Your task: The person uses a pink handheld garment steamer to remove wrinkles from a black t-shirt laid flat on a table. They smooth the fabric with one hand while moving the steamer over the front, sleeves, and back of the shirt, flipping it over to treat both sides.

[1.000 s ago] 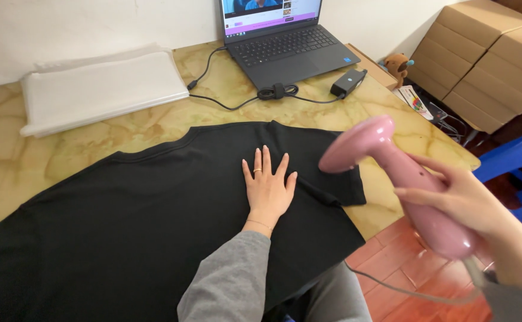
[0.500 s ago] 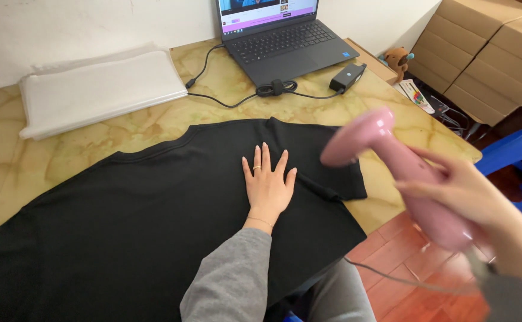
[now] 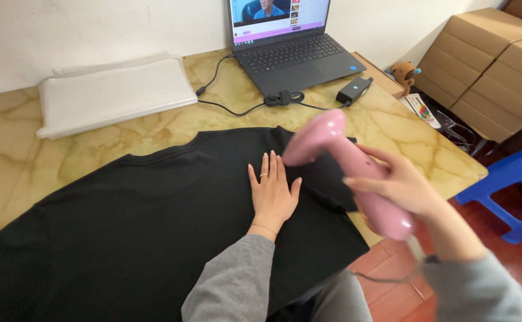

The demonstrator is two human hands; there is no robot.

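**A:** How are your arms set?

**B:** Your left arm, in a grey sleeve, comes up from the bottom edge. Your left hand lies flat, palm down, on the black shirt, fingers together and pointing away from you, thumb out to the right. It grips nothing. There's a ring on one finger and a thin bracelet at the wrist.

**A:** And the right?

**B:** Your right arm enters from the lower right. Your right hand is wrapped around the handle of the pink steamer, which you hold in the air, tilted, with its head up and to the left, above the shirt's right edge and near your left fingertips. It's blurred, so I can't tell whether the head touches the cloth. Its cord hangs below your wrist.

**A:** Where's the shirt?

**B:** Spread over the near half of the marble table, running off the left and bottom of the view, collar toward the wall.

**A:** What's around you?

**B:** Stacked cardboard boxes far right, a blue stool on the red floor. On the table, a white folded pad at the back left, an open laptop against the wall, then its black charger and coiled cable. A small brown toy sits past the corner.
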